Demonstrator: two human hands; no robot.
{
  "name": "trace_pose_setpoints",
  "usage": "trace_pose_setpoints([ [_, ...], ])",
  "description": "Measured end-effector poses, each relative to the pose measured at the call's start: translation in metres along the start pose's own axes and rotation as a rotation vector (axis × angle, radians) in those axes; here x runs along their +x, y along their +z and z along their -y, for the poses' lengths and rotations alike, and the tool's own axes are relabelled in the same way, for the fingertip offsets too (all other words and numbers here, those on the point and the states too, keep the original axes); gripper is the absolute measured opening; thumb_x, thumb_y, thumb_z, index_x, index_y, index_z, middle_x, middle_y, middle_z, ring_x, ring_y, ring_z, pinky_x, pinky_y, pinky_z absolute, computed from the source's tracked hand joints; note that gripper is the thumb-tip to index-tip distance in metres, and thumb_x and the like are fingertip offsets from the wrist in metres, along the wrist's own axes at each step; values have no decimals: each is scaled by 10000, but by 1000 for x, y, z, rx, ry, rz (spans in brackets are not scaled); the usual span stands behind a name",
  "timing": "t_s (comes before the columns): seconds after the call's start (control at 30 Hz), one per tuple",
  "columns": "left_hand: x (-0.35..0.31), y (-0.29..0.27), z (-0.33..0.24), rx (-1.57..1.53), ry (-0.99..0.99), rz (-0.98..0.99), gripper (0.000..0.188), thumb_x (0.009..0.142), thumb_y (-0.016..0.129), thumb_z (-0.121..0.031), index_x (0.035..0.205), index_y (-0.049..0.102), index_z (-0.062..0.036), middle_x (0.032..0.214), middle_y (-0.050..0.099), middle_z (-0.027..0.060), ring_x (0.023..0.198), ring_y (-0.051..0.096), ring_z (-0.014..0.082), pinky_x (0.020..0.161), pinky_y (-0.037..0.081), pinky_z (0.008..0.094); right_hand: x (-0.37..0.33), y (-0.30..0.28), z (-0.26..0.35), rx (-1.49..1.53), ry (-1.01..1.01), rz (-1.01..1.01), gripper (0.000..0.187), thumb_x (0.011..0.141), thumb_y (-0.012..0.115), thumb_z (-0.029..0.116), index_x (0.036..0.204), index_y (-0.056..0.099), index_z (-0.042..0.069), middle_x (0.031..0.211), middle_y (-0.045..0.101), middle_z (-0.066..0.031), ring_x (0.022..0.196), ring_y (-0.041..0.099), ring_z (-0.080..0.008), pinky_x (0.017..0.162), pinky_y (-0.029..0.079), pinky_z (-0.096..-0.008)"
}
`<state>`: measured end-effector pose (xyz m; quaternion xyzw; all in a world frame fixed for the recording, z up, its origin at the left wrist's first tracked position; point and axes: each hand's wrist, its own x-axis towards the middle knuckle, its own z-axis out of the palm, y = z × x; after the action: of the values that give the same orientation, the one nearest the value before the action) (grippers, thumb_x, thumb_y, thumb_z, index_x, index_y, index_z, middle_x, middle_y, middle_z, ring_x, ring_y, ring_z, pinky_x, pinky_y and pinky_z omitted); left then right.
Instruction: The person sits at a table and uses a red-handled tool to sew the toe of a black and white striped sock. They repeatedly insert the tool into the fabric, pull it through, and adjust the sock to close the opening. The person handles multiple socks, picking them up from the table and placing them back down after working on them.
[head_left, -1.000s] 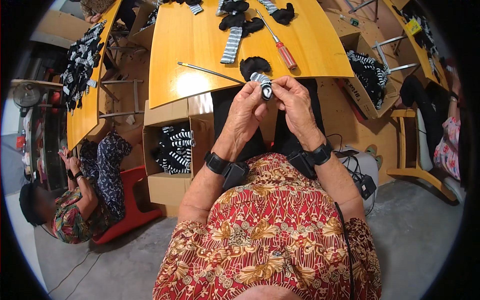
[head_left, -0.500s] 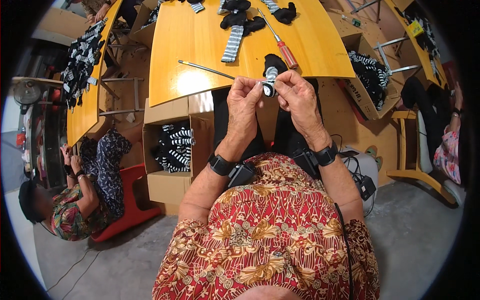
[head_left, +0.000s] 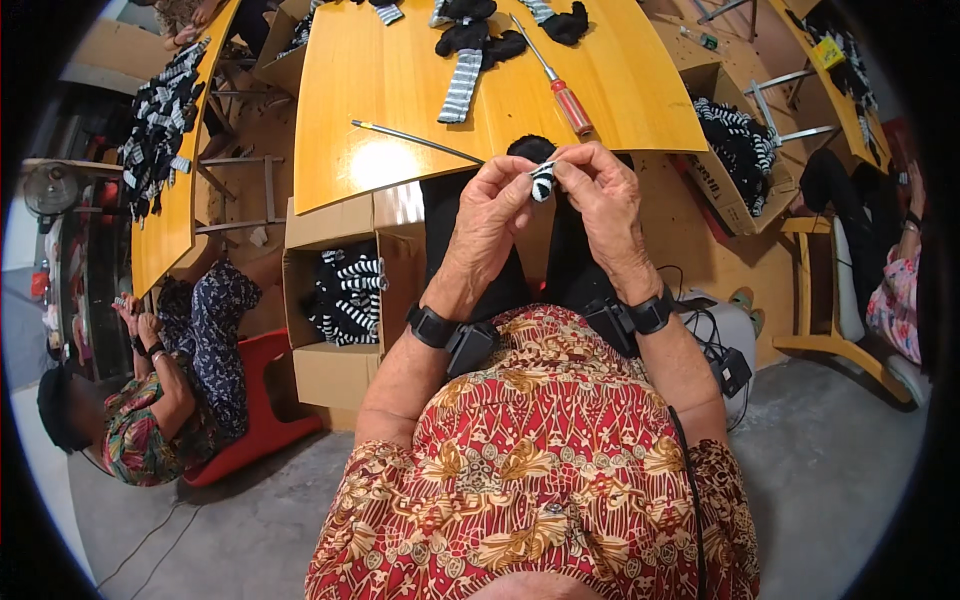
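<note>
Between my two hands, just off the near edge of the yellow table (head_left: 400, 95), is a small black-and-white striped knit piece (head_left: 542, 184). My left hand (head_left: 495, 205) pinches its left side with thumb and forefinger. On the other side my right hand (head_left: 600, 195) holds it in a like pinch. A fuzzy black part (head_left: 532, 148) shows just behind the fingers; whether it belongs to the same piece is partly hidden. A screwdriver (head_left: 570, 105) with a red handle lies beyond my right hand. Near my left hand rests a thin dark rod (head_left: 415, 142) with a yellowish tip.
Grey-striped black knit pieces (head_left: 462, 85) lie farther back on the table. Cardboard boxes of striped knitwear stand at left (head_left: 345, 295) and right (head_left: 735, 140). A seated person (head_left: 165, 400) works at the left table. Another person's arm (head_left: 912, 225) shows at the far right.
My fingers have shifted on the striped piece, whose striped end now points more toward me. Less of the black part shows behind it. The view has moved slightly.
</note>
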<state>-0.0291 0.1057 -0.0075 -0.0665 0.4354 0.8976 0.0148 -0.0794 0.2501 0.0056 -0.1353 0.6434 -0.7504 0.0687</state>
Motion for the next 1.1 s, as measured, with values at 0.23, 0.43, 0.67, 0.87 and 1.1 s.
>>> trace_pose_setpoints([
  [0.23,0,8,-1,49,40,-121,116,943,626,-184,968,580,-80,802,566,-34,591,466,25,513,377,152,-2,1,1,141,75,81,65,908,628,78,918,638,14,791,611,12,692,539,-51,643,455,-202],
  [0.43,1,5,7,162,63,-203,129,957,603,-192,966,551,-74,765,556,-29,551,451,32,502,369,163,-2,2,-4,-200,-155,45,53,890,626,56,877,607,8,741,586,7,661,534,-75,635,452,-224],
  [0.67,4,-1,10,-73,60,-142,125,974,573,-180,968,523,-65,744,543,-23,513,424,38,516,376,179,-5,7,-7,-157,-21,-11,55,892,619,54,868,601,9,720,562,23,674,514,-56,632,446,-223],
  [0.87,4,1,4,-135,5,-63,131,950,607,-149,1007,537,-53,784,564,-15,577,483,48,563,428,187,-3,3,-12,74,185,-26,69,912,609,76,873,615,19,725,570,34,642,493,-29,576,406,-187],
  [1.1,2,-3,1,302,50,-69,219,901,669,-129,1070,599,-9,893,623,7,712,562,63,655,487,200,-4,-5,-13,206,213,-4,67,919,606,95,893,606,34,719,555,41,615,481,-21,554,389,-176],
])
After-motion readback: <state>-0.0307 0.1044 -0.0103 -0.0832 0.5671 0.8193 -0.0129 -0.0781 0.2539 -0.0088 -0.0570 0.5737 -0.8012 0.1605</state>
